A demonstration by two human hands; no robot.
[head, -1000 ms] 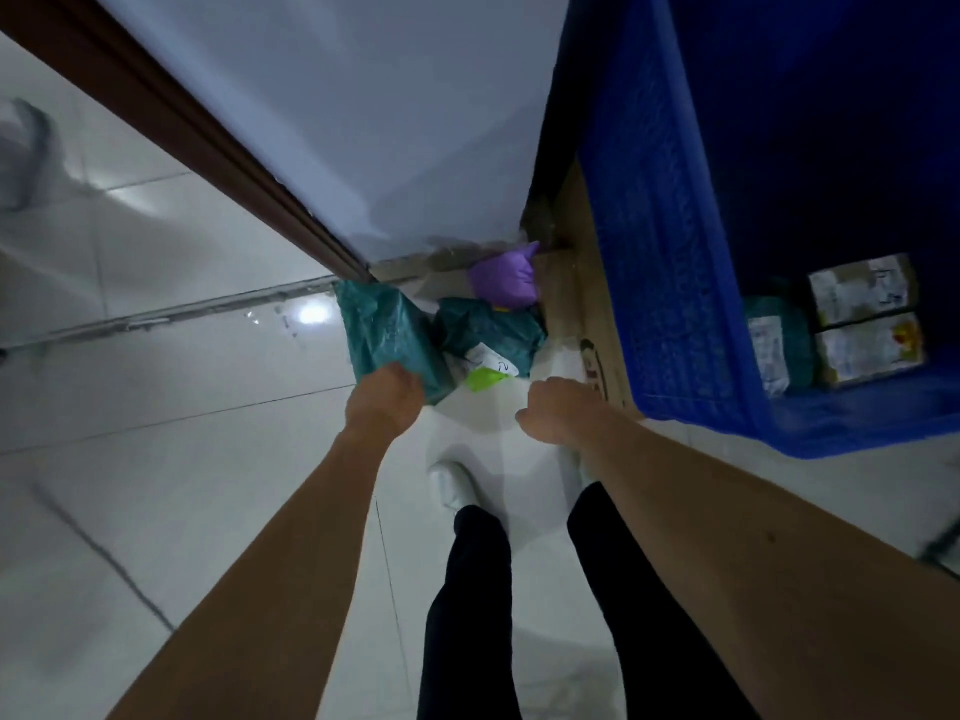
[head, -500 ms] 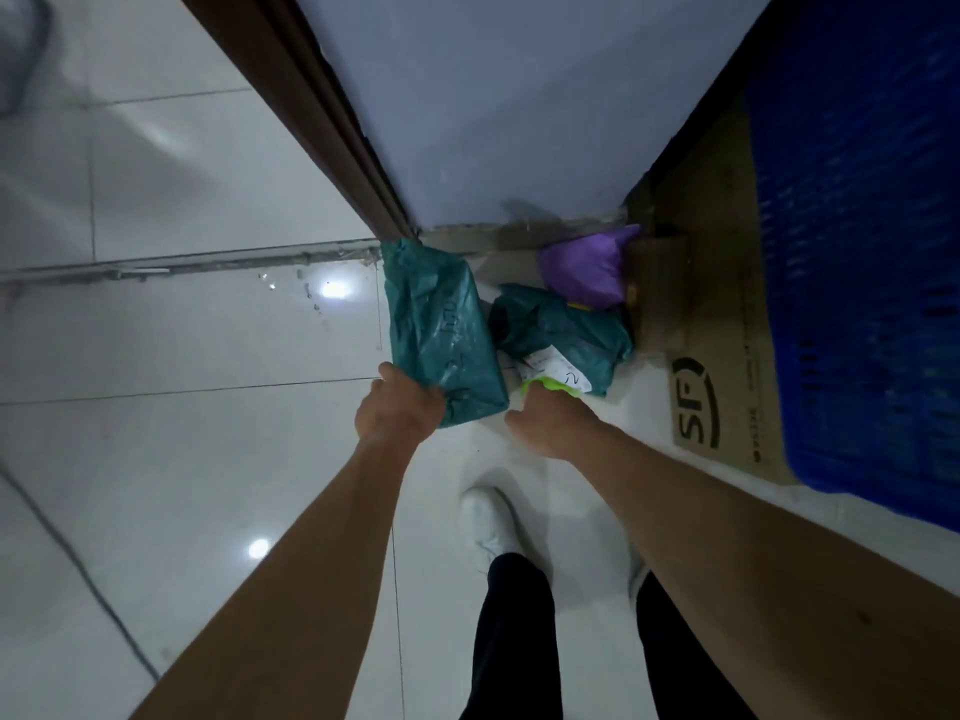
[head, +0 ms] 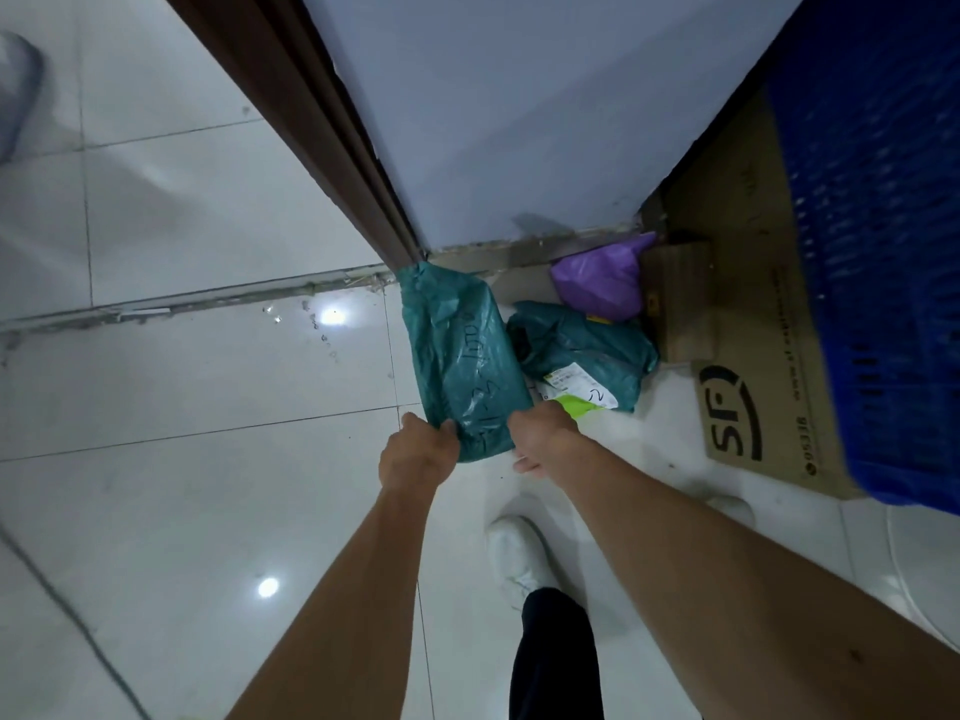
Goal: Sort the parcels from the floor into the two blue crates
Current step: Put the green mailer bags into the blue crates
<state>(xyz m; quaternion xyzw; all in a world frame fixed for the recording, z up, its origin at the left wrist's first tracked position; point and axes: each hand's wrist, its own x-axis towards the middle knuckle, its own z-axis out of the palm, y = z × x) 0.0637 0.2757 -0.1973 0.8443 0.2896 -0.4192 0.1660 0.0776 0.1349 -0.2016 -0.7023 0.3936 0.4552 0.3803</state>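
Observation:
A long teal plastic parcel (head: 462, 356) with handwriting on it is lifted off the floor near the wall corner. My left hand (head: 415, 454) grips its near left corner and my right hand (head: 540, 433) holds its near right corner. Behind it on the floor lie a second teal parcel (head: 582, 350) with a white label and a green sticker, and a purple parcel (head: 597, 283). The side of a blue crate (head: 878, 252) fills the right edge; its inside is out of view.
A flat brown cardboard sheet (head: 753, 356) with an SF logo lies under the crate, a small brown box (head: 680, 298) beside the purple parcel. A grey wall and brown door frame (head: 311, 122) rise ahead. My white shoe (head: 517, 553) stands on the glossy white tiles.
My right hand has moved left from the labelled teal parcel onto the long teal parcel, which both hands now hold. The camera has shifted left, so the crate's inside has left the view.

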